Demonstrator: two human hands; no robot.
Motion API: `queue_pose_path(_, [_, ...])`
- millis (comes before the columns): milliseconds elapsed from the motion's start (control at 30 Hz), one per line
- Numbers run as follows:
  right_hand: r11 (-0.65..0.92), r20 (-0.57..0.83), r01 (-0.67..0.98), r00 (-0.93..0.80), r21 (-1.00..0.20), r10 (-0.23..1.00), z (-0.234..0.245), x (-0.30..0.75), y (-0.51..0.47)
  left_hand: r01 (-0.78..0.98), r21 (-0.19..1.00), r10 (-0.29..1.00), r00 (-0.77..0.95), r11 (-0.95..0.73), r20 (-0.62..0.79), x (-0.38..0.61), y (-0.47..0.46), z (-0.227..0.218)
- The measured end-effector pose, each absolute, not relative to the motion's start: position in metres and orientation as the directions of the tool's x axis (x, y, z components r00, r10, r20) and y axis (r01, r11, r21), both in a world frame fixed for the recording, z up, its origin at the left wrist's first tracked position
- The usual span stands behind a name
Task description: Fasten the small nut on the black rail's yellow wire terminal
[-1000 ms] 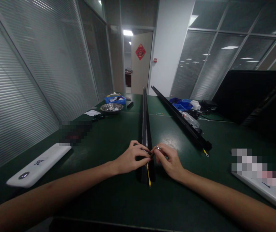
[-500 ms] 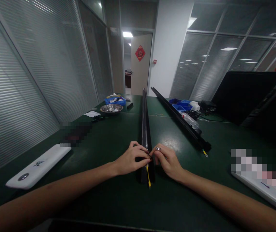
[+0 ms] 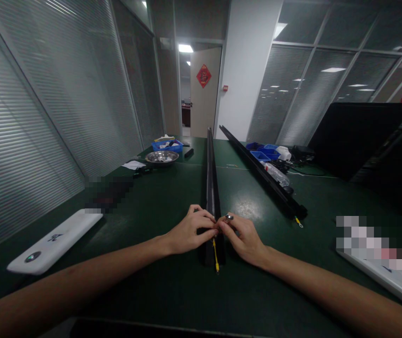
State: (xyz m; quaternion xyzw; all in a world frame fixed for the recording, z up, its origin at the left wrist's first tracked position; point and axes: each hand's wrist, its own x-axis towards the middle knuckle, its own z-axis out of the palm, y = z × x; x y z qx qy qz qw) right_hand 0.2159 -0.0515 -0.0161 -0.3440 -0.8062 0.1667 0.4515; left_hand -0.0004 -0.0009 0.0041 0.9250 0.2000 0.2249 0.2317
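Note:
A long black rail (image 3: 211, 183) lies on the green table, pointing away from me. Over its near end my left hand (image 3: 192, 231) is pinched, fingertips on the channel. My right hand (image 3: 245, 234), with a ring on one finger, meets it from the other side, thumb and index finger pressed together. Whatever is between the fingertips is too small and covered to make out. Just below them a short yellow wire (image 3: 216, 256) with a terminal at its tip hangs out along the rail's near end.
A second black rail (image 3: 262, 171) with a yellow-green ring-terminal wire (image 3: 298, 222) lies to the right. Behind it are blue bins (image 3: 259, 156) and a plastic bag (image 3: 276, 173). A metal bowl (image 3: 162, 158) and blue basket (image 3: 167, 146) stand far left. White devices (image 3: 56, 240) flank me.
My right thumb has come up against the index finger, closer to the left fingertips. The left hand stays nearly in place on the rail.

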Motion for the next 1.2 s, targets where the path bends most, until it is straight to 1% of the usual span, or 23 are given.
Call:
queue_pose_path(167, [0.705,0.612,0.416,-0.354,-0.574,0.707,-0.0154,0.2158,-0.0527,0.27,0.522,0.474,0.825,-0.809,0.307,-0.0006,-0.0013,0.0059])
queue_pose_path(300, [0.711,0.612,0.382,-0.363,-0.59,0.703,-0.0149,0.2161,-0.0517,0.278,0.521,0.48,0.823,-0.807,0.305,-0.0002,-0.0016,0.0066])
queue_pose_path(533, [0.718,0.611,0.356,-0.378,-0.598,0.696,-0.0152,0.217,-0.0507,0.275,0.502,0.477,0.813,-0.82,0.333,-0.0004,-0.0023,0.0061])
queue_pose_path(833, [0.7,0.603,0.404,-0.358,-0.589,0.713,-0.0123,0.2151,-0.0537,0.263,0.514,0.468,0.823,-0.816,0.321,-0.0002,-0.001,0.0041])
queue_pose_path(1200, [0.721,0.606,0.345,-0.392,-0.601,0.693,-0.0108,0.2161,-0.0524,0.257,0.526,0.468,0.824,-0.811,0.32,-0.0009,-0.0028,0.0072])
